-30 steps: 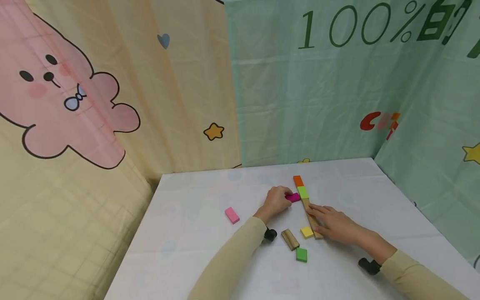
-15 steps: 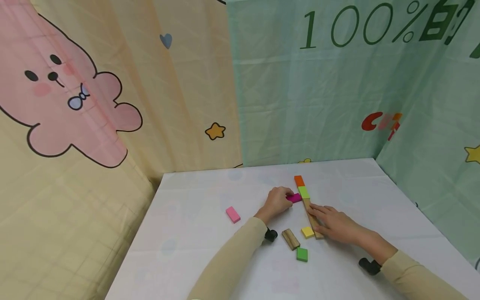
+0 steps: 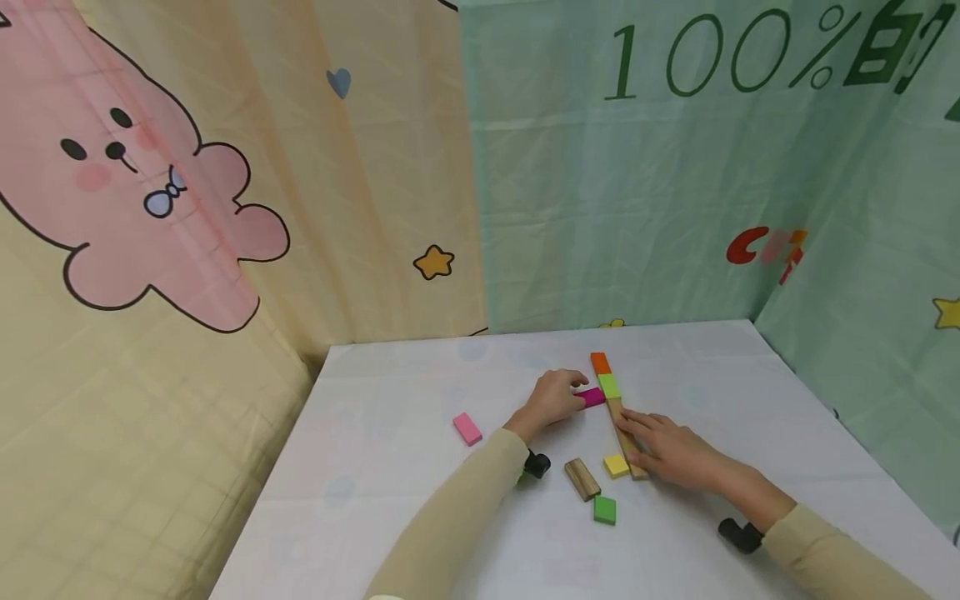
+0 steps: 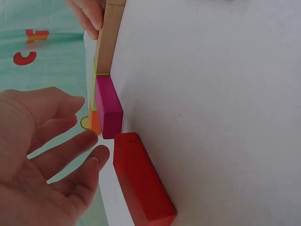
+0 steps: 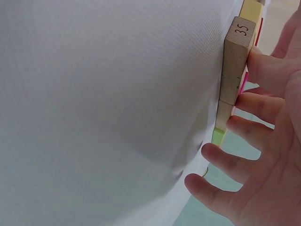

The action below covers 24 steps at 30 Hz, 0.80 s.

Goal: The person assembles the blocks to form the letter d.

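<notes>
Left wrist: left hand (image 4: 49,163) is near one magenta block (image 4: 108,106), one red block (image 4: 141,179).

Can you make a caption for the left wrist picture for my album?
Left hand beside a purple block and a red block, right hand touching a wooden block.

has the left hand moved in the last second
Yes, slightly: in the head view, the left hand has shifted left, closer to the pink block.
</notes>
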### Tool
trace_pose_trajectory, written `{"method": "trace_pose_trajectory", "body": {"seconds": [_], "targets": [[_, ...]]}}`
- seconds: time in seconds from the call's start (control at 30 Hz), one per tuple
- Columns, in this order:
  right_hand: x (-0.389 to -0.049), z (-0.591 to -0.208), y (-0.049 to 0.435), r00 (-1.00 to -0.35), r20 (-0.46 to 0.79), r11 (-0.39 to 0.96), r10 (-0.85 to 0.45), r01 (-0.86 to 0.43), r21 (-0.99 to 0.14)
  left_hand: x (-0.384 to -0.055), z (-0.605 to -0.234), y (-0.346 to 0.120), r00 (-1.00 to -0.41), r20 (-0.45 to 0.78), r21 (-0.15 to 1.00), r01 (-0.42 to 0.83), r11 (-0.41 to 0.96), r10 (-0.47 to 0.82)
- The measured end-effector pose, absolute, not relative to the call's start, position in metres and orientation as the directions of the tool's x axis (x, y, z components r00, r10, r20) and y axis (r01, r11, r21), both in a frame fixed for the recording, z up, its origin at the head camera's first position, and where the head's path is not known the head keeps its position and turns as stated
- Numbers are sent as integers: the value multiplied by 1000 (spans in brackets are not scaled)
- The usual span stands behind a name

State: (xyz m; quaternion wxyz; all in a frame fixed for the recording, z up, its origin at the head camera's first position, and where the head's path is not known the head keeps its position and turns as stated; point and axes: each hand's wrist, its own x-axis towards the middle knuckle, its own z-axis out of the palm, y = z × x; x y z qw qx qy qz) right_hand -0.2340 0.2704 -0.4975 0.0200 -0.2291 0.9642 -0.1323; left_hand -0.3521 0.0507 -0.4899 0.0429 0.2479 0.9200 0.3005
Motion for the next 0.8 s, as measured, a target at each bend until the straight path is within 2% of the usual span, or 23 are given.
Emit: {"method": "trace_pose_trajectory", "body": {"seconds": [0.4,0.8], "targets": [[-235,-498,270,-902,6,871,-431,-418,-260,-350,-460,30,-827,39,570,480,667,561],[-236,-499,271,-901,6,871,-434,-421,-253,-353,-464,-6,-801,-9,546,498,674,598]]}}
